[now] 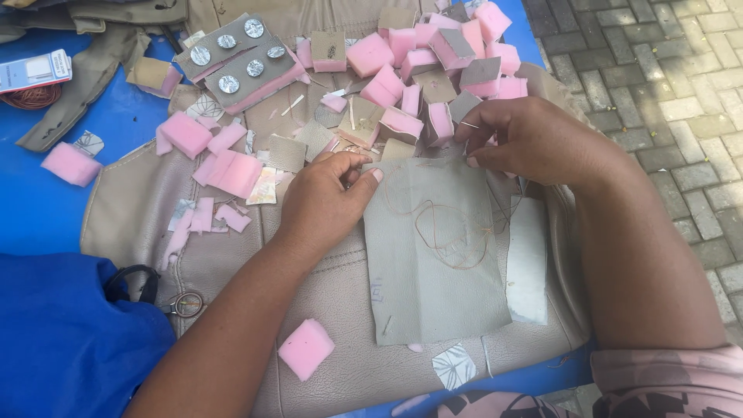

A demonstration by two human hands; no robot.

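Fingers: our left hand (325, 203) lies flat with its fingertips (370, 175) pressing the top left corner of the grey leather patch (433, 255), not clenched; our right hand (534, 141) pinches a thin needle (469, 125) between thumb and forefinger at the patch's top right corner.
Patch: we see it lying flat on the beige leather sheet (139, 201), toward that sheet's right edge, just below the heap of foam.
Thread: a loose orange thread (453, 236) curls in loops over the middle of the patch and runs up toward our right hand.
Strip: 1 pale narrow strip (528, 259) lies along the patch's right edge, touching it.
Foam heap: pink foam blocks (433, 54), several faced with grey material, pile at the far edge of the beige sheet, just beyond our hands.
Button board: a grey board with 6 silver discs (240, 56) sits at the far left of the heap.
Loose foam: 1 pink square (306, 348) lies near the sheet's near edge; another (71, 164) rests on the blue table (46, 209) off the sheet's left edge.
Scissors: black-handled scissors (155, 290) lie at the sheet's near left corner, partly under blue cloth (70, 340).
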